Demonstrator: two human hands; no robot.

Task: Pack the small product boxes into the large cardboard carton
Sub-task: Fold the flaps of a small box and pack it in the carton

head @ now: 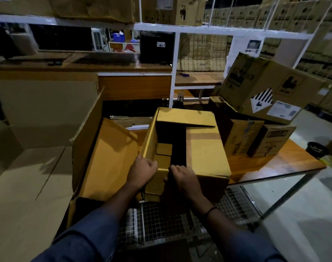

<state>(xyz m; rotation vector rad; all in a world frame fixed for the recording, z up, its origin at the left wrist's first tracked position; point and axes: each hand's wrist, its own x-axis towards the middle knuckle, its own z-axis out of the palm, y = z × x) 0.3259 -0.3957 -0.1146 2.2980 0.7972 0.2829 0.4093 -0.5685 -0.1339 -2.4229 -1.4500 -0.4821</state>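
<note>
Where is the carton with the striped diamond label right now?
In the head view, upper right: the labelled carton sits tilted atop another printed box on the wooden table, right of the open carton.

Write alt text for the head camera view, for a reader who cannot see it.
A person's left hand and right hand grip the near edge of an open cardboard carton on a wooden table. Printed cardboard boxes are stacked to its right, shelving behind.

I see dark blue long sleeves on both arms: left sleeve (82, 233), right sleeve (246, 244). Left hand (142, 172) and right hand (182, 178) bare. Thin black band (210, 210) on right wrist.
</note>
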